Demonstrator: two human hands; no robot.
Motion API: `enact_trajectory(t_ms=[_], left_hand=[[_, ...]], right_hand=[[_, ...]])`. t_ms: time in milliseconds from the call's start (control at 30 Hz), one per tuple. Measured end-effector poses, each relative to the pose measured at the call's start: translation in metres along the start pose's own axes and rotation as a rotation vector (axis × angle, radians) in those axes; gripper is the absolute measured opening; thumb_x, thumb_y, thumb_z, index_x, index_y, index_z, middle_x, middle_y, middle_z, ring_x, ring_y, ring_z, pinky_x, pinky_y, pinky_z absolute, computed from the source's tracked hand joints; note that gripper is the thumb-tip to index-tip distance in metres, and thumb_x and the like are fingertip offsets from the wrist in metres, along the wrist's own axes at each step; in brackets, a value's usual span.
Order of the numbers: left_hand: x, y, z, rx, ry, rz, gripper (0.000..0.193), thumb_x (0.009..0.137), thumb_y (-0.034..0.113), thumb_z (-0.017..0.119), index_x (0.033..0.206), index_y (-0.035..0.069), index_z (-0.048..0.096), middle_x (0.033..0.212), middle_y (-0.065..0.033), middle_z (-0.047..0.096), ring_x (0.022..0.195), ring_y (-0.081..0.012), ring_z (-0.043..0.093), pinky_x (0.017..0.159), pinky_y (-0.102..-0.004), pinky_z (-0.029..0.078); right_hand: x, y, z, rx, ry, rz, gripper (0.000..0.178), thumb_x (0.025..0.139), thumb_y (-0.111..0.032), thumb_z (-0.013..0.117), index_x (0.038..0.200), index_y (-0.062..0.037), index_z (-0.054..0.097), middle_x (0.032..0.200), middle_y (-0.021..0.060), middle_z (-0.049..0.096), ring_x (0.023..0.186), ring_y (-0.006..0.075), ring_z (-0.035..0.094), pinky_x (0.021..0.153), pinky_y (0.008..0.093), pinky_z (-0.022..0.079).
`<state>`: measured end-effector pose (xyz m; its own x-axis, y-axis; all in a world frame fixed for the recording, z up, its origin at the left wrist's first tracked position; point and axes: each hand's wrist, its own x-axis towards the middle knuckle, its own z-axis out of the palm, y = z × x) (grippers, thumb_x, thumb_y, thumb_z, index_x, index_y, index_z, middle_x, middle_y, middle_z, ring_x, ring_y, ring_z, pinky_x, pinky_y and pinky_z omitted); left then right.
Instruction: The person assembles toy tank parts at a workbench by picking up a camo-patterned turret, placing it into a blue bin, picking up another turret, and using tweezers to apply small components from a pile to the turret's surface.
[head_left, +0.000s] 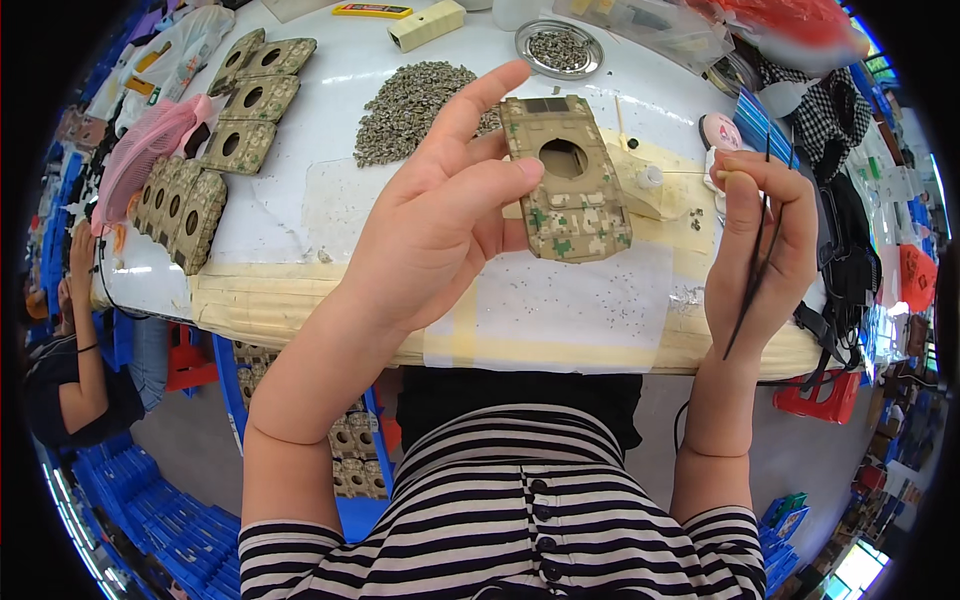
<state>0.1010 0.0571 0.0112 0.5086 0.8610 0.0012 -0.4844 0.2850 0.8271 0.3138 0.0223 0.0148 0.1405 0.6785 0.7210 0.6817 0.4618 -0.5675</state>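
Your striped shirt [520,490] sits closest to view, both forearms reaching past it over the table. Your left hand [430,200] grips a camouflage shell [590,215] by its left side, thumb on the top face near the round opening, index finger raised clear. The shell is held above the white sheet [600,335]. Your right hand [765,235], well apart from the left, has dark tweezers [741,312] lodged in it, tips pointing down toward the wrist; whether the thumb and index finger also pinch something small cannot be told.

Progress: judged partway. Whether any small piece has been fixed to the held shell is not discernible. A large heap of small parts [410,115] remains loose beyond your left hand, with more in the metal dish [562,75]. Similar shells stand grouped at left [275,100], others below the table beside a blue crate edge [228,385]; finished or waiting, undetermined.
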Motion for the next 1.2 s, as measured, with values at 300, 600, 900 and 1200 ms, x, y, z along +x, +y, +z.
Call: enact_trajectory(t_ms=[300, 600, 900, 1200], left_hand=[[0.001, 0.000, -0.001, 0.041, 0.020, 0.014, 0.057, 0.092, 0.006, 0.039, 0.145, 0.004, 0.019, 0.130, -0.0189, 0.050, 0.119, -0.0267, 0.053, 0.094, -0.0390, 0.050], [0.006, 0.001, -0.005, -0.078, 0.023, 0.027, 0.055, 0.090, 0.005, 0.046, 0.141, 0.002, 0.025, 0.117, -0.0135, 0.055, 0.103, -0.0184, 0.060, 0.084, -0.0351, 0.054], [0.003, 0.006, -0.001, -0.217, 0.046, -0.025, 0.052, 0.089, 0.004, 0.045, 0.138, -0.002, 0.026, 0.120, -0.0189, 0.052, 0.104, -0.0217, 0.061, 0.084, -0.0334, 0.056], [0.004, 0.004, 0.000, -0.258, 0.072, -0.035, 0.048, 0.089, 0.003, 0.044, 0.134, -0.006, 0.029, 0.123, -0.0227, 0.049, 0.105, -0.0240, 0.061, 0.084, -0.0321, 0.057]], right_hand=[[0.005, 0.007, 0.005, -0.377, -0.140, -0.237, 0.010, 0.076, -0.002, 0.070, 0.082, -0.0028, 0.061, 0.074, 0.0073, 0.061, 0.073, 0.0254, 0.056, 0.067, 0.0328, 0.044], [-0.011, 0.009, -0.016, 0.033, 0.131, -0.051, 0.026, 0.080, 0.003, 0.067, 0.105, 0.0016, 0.063, 0.095, 0.0104, 0.068, 0.086, 0.0148, 0.063, 0.075, 0.0239, 0.050], [-0.048, -0.007, -0.055, 0.224, -0.248, 0.513, 0.100, 0.077, -0.082, 0.026, 0.116, 0.0057, 0.054, 0.068, 0.0041, 0.056, 0.061, 0.0096, 0.050, 0.063, 0.0227, 0.039], [-0.073, -0.004, -0.046, 0.377, -0.402, 0.571, 0.026, 0.078, 0.001, 0.069, 0.103, 0.0039, 0.062, 0.083, 0.0086, 0.067, 0.079, 0.0133, 0.060, 0.075, 0.0244, 0.046]])
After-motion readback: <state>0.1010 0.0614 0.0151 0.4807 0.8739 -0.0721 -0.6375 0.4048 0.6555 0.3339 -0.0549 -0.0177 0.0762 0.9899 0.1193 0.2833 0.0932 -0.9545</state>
